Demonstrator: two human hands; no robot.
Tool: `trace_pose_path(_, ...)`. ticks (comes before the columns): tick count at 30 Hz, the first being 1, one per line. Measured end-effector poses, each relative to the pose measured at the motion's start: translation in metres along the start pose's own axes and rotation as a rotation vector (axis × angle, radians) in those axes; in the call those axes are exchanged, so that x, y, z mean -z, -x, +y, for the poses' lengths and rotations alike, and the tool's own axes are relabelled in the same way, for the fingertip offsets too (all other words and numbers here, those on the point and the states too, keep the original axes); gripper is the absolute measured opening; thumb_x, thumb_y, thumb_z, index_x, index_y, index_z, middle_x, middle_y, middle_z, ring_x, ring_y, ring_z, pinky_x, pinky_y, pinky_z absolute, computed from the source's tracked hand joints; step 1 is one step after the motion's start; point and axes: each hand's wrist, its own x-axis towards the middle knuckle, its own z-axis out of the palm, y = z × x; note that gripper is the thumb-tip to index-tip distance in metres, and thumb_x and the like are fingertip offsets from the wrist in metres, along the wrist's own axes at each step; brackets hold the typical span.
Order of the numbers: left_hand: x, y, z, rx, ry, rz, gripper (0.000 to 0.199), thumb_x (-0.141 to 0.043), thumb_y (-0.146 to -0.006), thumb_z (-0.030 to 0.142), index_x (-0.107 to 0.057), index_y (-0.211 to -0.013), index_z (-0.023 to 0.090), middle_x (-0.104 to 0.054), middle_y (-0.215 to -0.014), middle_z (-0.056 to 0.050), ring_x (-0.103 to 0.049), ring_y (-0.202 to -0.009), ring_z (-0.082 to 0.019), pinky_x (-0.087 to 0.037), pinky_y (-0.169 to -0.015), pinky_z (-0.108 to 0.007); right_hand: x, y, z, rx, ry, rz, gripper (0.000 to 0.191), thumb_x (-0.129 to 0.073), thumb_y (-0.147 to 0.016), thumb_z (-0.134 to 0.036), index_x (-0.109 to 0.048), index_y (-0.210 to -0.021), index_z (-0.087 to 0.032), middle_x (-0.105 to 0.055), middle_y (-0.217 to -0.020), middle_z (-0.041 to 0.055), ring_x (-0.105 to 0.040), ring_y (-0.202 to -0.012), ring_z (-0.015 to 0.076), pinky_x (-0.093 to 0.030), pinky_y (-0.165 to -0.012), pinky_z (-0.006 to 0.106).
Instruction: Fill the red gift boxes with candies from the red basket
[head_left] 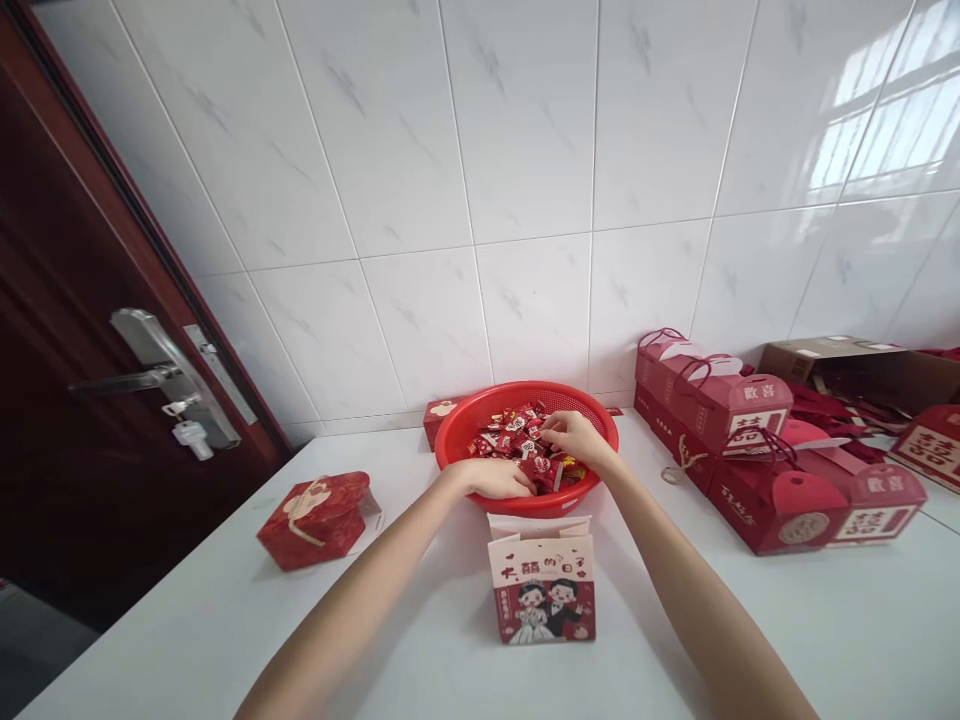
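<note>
Both of my hands reach into a red plastic basket (pixel 448 440) of small wrapped candies (pixel 517 432), mostly red with some yellow. My left hand (pixel 499 478) is low at the near left side, its curled fingertips hidden among the candies. On the right, my right hand (pixel 574 438) has its fingers bent down and drawn together at the candies; whatever is between the fingertips is too small to make out. Just in front of the basket, between my forearms, stands an upright red and cream gift box (pixel 544 595) with a cartoon couple, its top flaps raised.
A red gift box with a cord (pixel 315 520) lies to the left; another small red box (pixel 439 422) sits behind the basket. Several handled red boxes (pixel 739 420) are stacked at right, near a cardboard carton (pixel 832 350) and red ribbons. A door (pixel 90 250) borders the table's left side.
</note>
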Motion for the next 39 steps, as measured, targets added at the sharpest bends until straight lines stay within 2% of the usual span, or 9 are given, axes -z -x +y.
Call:
trace_pose_path(3,0.001,-0.017,-0.006,-0.009,-0.077,0.004,0.064,-0.068,-0.070,0.030,-0.064,-0.133,0.028,-0.068,-0.133,-0.003,-0.063,-0.118,-0.029,-0.049,-0.099,-0.035,0.000,0.000,0.002,-0.011,-0.006,0.035,0.006,-0.062,-0.079,-0.021,-0.067,-0.079,-0.017,-0.071,-0.075,0.0034,-0.066,-0.067,0.0155,-0.048,-0.061,0.024)
trace_pose_path(5,0.002,-0.024,-0.012,-0.002,-0.175,0.041,0.083,-0.071,-0.065,0.026,-0.052,-0.146,0.028,-0.051,-0.152,-0.006,-0.056,-0.130,-0.033,-0.047,-0.104,-0.039,0.001,-0.001,0.003,-0.010,-0.004,0.058,0.006,-0.062,-0.078,-0.020,-0.067,-0.079,-0.017,-0.071,-0.076,0.0038,-0.066,-0.071,0.0167,-0.048,-0.064,0.024)
trace_pose_path(9,0.000,-0.032,-0.017,0.054,-0.260,0.050,0.095,-0.074,-0.059,0.024,-0.046,-0.149,0.032,-0.018,-0.168,-0.006,-0.039,-0.145,-0.038,-0.041,-0.111,-0.048,0.001,0.000,0.005,-0.011,-0.012,0.055,0.007,-0.062,-0.077,-0.021,-0.067,-0.080,-0.017,-0.072,-0.078,0.0045,-0.067,-0.072,0.0175,-0.048,-0.066,0.026)
trace_pose_path(15,-0.004,-0.028,-0.013,0.204,-0.328,0.120,0.104,-0.079,-0.057,0.022,-0.041,-0.153,0.029,-0.013,-0.168,-0.015,-0.014,-0.150,-0.051,-0.027,-0.110,-0.073,-0.001,-0.001,0.007,-0.028,-0.019,0.053,0.009,-0.062,-0.076,-0.024,-0.067,-0.080,-0.018,-0.071,-0.075,0.0033,-0.066,-0.071,0.0176,-0.048,-0.066,0.026)
trace_pose_path(19,-0.003,-0.023,-0.004,0.310,-0.406,0.128,0.093,-0.081,-0.060,0.021,-0.050,-0.147,0.030,-0.012,-0.168,-0.018,-0.023,-0.146,-0.056,-0.040,-0.102,-0.070,-0.002,-0.001,0.005,-0.039,-0.018,0.056,0.006,-0.063,-0.074,-0.022,-0.066,-0.077,-0.019,-0.070,-0.073,0.0025,-0.066,-0.070,0.0175,-0.048,-0.065,0.026)
trace_pose_path(23,-0.004,-0.021,0.007,0.280,-0.463,0.078,0.074,-0.078,-0.064,0.014,-0.063,-0.135,0.028,-0.015,-0.168,-0.016,-0.049,-0.135,-0.047,-0.049,-0.103,-0.054,-0.002,0.001,0.001,-0.046,-0.022,0.066,0.005,-0.063,-0.073,-0.021,-0.066,-0.076,-0.019,-0.070,-0.073,0.0025,-0.066,-0.071,0.0181,-0.049,-0.066,0.027)
trace_pose_path(26,-0.005,-0.022,0.012,0.256,-0.500,0.068,0.058,-0.074,-0.068,0.011,-0.070,-0.124,0.023,-0.014,-0.167,-0.020,-0.065,-0.117,-0.041,-0.052,-0.099,-0.050,-0.002,0.004,-0.001,-0.050,-0.025,0.069,0.004,-0.063,-0.073,-0.021,-0.066,-0.074,-0.019,-0.071,-0.073,0.0025,-0.067,-0.071,0.0184,-0.049,-0.067,0.027)
trace_pose_path(33,-0.004,-0.020,0.012,0.234,-0.535,0.093,0.056,-0.071,-0.070,0.010,-0.066,-0.125,0.019,-0.036,-0.153,-0.022,-0.072,-0.101,-0.034,-0.054,-0.093,-0.044,-0.001,0.006,-0.003,-0.062,-0.013,0.070,0.003,-0.063,-0.074,-0.020,-0.066,-0.074,-0.019,-0.070,-0.072,0.0017,-0.066,-0.070,0.0173,-0.049,-0.066,0.026)
trace_pose_path(39,-0.001,-0.019,0.004,0.197,-0.454,0.160,0.054,-0.074,-0.062,0.010,-0.071,-0.115,0.018,-0.051,-0.138,-0.020,-0.071,-0.093,-0.031,-0.055,-0.086,-0.039,0.000,0.005,-0.003,-0.067,-0.011,0.062,0.002,-0.063,-0.074,-0.019,-0.065,-0.073,-0.019,-0.069,-0.072,0.0012,-0.065,-0.067,0.0161,-0.049,-0.066,0.026)
